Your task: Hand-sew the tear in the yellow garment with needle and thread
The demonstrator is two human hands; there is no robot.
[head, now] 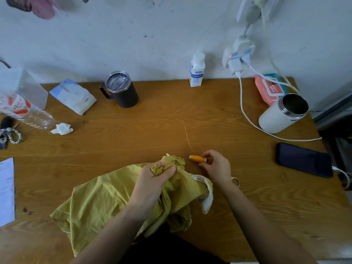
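Yellow garment (106,195) lies crumpled at the table (152,130)'s near edge, left hand (152,180) clutching a bunched bit, right hand (215,166) pinching the orange thread spool (198,159) just beside it, so probably best to keep that bunch pinned while unwinding thread.

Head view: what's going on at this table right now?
A person seems to be getting ready to mend. The left hand grips a bunched part of the yellow garment, which lies on the wooden table. The right hand pinches an orange thread spool beside it, and a loose strand of thread trails across the tabletop. No needle can be made out.
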